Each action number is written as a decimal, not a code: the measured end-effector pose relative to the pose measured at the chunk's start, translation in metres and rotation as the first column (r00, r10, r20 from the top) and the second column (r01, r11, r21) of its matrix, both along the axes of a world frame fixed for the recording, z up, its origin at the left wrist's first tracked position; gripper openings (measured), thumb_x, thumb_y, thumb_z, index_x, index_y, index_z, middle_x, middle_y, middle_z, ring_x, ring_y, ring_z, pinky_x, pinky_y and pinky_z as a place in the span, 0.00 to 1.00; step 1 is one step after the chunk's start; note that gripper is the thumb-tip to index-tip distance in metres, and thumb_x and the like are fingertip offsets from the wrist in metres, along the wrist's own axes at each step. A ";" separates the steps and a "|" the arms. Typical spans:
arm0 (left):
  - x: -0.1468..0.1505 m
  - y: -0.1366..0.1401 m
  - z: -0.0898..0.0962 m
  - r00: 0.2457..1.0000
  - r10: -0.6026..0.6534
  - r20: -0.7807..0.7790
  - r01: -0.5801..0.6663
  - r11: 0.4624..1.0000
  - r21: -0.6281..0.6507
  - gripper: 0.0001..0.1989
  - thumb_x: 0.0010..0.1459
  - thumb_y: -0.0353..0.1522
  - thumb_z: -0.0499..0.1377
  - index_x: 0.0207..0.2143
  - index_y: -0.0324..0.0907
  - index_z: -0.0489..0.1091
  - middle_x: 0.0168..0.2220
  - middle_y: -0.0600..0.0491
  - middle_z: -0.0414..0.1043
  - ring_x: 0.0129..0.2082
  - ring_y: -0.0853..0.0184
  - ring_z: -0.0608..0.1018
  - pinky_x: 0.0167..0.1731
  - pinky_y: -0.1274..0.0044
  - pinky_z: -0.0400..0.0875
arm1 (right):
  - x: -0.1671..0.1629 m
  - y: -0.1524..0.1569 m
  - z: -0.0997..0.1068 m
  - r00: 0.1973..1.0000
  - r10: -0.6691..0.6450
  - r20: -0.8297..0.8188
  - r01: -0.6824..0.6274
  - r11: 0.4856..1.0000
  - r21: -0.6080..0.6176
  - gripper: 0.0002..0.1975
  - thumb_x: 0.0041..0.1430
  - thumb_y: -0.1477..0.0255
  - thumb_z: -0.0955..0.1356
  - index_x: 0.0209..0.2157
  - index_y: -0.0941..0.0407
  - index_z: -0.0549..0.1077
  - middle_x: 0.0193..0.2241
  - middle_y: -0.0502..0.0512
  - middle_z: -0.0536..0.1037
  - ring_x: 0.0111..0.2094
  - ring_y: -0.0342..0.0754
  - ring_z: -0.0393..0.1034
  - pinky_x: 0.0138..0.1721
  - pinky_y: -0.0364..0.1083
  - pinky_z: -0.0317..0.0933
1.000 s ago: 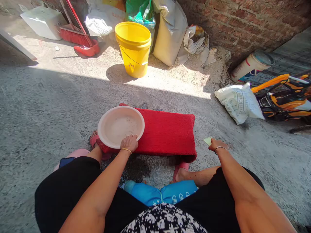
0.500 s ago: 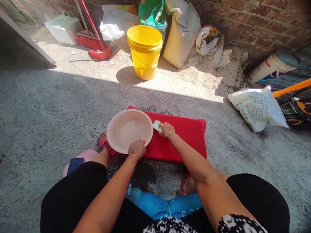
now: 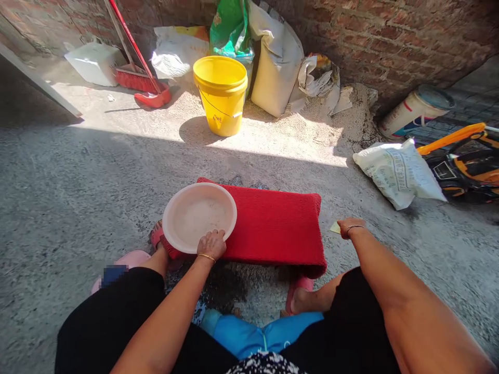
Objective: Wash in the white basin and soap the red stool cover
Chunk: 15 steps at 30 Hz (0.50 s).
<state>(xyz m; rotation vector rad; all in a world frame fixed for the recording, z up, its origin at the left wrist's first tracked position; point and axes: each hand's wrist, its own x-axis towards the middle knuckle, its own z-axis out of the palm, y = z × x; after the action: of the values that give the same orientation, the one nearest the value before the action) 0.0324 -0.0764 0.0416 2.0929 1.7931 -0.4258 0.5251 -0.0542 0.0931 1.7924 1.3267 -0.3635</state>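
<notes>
A pale pink, shallow plastic basin (image 3: 199, 217) sits on the left part of a red cloth (image 3: 276, 221) draped over a low, box-like support. My left hand (image 3: 211, 245) grips the basin's near right rim, its fingers bent over the edge. Past the cloth's right side, my right hand (image 3: 348, 227) is held over the concrete floor. Its closed fingers pinch a small, flat, pale green bar (image 3: 335, 227), mostly hidden by the hand; its exact kind is unclear.
A yellow bucket (image 3: 220, 96) stands ahead, with sacks (image 3: 276, 67) behind it against the brick wall. To the right lie a white printed bag (image 3: 399, 174) and an orange-black machine (image 3: 463, 166). My feet flank the red cloth; blue fabric (image 3: 261, 335) lies between my legs.
My right hand has moved right with the pale green bar, from beside the basin to past the cloth's right edge. My left hand stays on the rim. The view has shifted slightly.
</notes>
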 end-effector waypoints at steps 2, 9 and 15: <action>0.000 0.000 0.000 1.000 0.000 -0.010 0.000 1.000 0.008 0.16 0.60 0.31 0.49 0.47 0.44 0.71 0.44 0.45 0.74 0.45 0.59 0.75 0.43 0.68 0.69 | 0.012 0.006 0.013 0.998 -0.044 0.034 0.045 0.998 -0.036 0.18 0.47 0.74 0.70 0.41 0.46 0.78 0.44 0.62 0.76 0.46 0.60 0.71 0.39 0.55 0.64; 0.001 -0.001 0.002 1.000 0.006 -0.021 -0.006 1.000 -0.009 0.15 0.59 0.30 0.51 0.46 0.44 0.71 0.44 0.44 0.74 0.46 0.59 0.75 0.43 0.69 0.69 | -0.114 0.088 0.002 0.970 0.110 -0.217 -0.048 0.962 0.270 0.23 0.58 0.62 0.64 0.55 0.50 0.69 0.51 0.64 0.71 0.50 0.58 0.68 0.45 0.54 0.63; -0.002 -0.003 -0.005 1.000 -0.019 -0.012 0.019 1.000 0.016 0.15 0.57 0.30 0.52 0.46 0.43 0.71 0.43 0.45 0.74 0.44 0.58 0.75 0.41 0.68 0.70 | -0.289 0.138 -0.024 0.841 0.323 -0.435 -0.149 0.909 0.388 0.23 0.59 0.58 0.64 0.55 0.47 0.68 0.51 0.61 0.70 0.51 0.55 0.67 0.48 0.51 0.60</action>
<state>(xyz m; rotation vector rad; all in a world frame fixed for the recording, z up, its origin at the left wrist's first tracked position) 0.0303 -0.0797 0.0363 2.1238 1.7906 -0.4316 0.2361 0.0837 0.0687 1.8458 2.0648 -0.4961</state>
